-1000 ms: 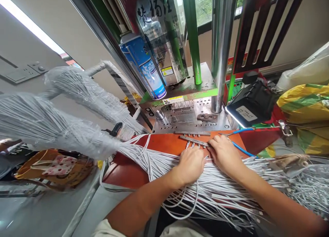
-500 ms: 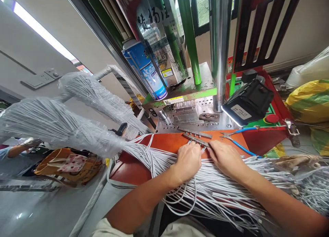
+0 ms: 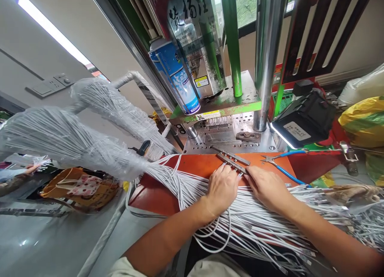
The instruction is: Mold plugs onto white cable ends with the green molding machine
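Note:
My left hand [image 3: 223,187] is closed, its fingers pinched on a white cable end at the near side of a slotted metal bar [image 3: 232,165]. My right hand [image 3: 268,185] grips the right end of that bar between thumb and fingers, some of which are hidden. Touching the bar on its far side is a second, similar metal strip [image 3: 235,154]. Beneath both forearms a thick bundle of white cables [image 3: 255,221] spreads across the orange work surface [image 3: 195,165]. Small plugs sit on many of the cable ends at the right.
Blue-handled pliers [image 3: 280,161] lie right of the bar. Behind stands a press with a steel bed [image 3: 195,147], green posts and a blue spray can [image 3: 177,77]. A black lamp box [image 3: 303,121] is at right. Plastic-wrapped cables [image 3: 75,145] hang left; another person's arm shows far left.
The view has shifted slightly, so the press and bench appear further right. Both hands stay at the metal bar, with little visible movement relative to it.

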Tool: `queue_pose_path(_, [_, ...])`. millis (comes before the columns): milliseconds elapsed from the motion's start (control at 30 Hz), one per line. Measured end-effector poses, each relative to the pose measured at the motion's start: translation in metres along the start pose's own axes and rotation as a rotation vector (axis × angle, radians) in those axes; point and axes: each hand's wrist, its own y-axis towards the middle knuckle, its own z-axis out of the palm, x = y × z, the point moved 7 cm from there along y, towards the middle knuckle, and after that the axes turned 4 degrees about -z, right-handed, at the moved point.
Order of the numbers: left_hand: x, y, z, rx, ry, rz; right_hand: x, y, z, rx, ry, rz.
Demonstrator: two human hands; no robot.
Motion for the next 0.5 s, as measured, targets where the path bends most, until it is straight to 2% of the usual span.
queue_pose_path(133, [0.003,-0.006,-0.007,-0.058,-0.083,0.064,0.000,-0.001,-0.001,-0.016,0.020,0.026])
queue_pose_path(233, [0.005,-0.018,-0.021,-0.064,-0.173,0.174,-0.004,-0.004,-0.006,-0.066,0.158,0.044])
queue_pose_path(367, [0.011,-0.043,-0.028,0.029,-0.219,0.352,-0.020,-0.008,-0.020,-0.157,0.366,0.128])
queue_pose_path(433, [0.014,-0.047,-0.028,0.044,-0.196,0.409,-0.030,0.000,-0.030,-0.194,0.416,0.151])
queue_pose_path(500, [0.018,-0.036,-0.029,-0.015,-0.159,0.427,-0.039,0.022,-0.043,-0.253,0.412,0.125])
